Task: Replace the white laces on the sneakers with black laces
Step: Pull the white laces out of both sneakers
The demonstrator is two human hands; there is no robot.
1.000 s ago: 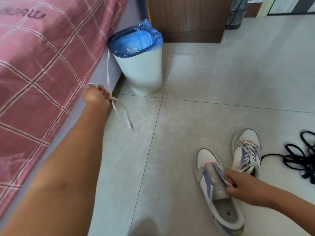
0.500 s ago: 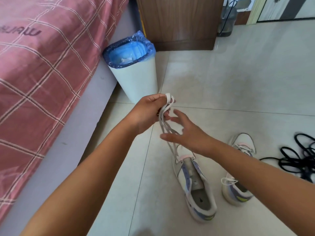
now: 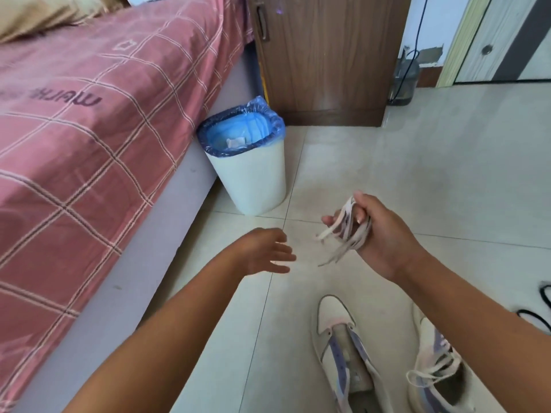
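Note:
My right hand [image 3: 378, 234] grips a bundled white lace [image 3: 346, 234] above the floor, its ends dangling down to the left. My left hand [image 3: 268, 253] hovers open to the left of it, holding nothing. Below them a white and purple sneaker [image 3: 343, 353] lies on the tiles with no lace in it. Beside it on the right, partly behind my right forearm, the second sneaker [image 3: 438, 371] has its white lace threaded. A bit of the black laces [image 3: 536, 314] shows at the right edge.
A white bin [image 3: 253, 180] with a blue liner stands on the floor against the bed [image 3: 89, 129], which fills the left side. A brown wooden cabinet [image 3: 328, 61] stands behind the bin. A water jug [image 3: 404, 81] sits by the far wall.
The white lace passed from my left hand to my right hand, which bunched it up. My left hand let go and dropped lower left. The view tilted upward.

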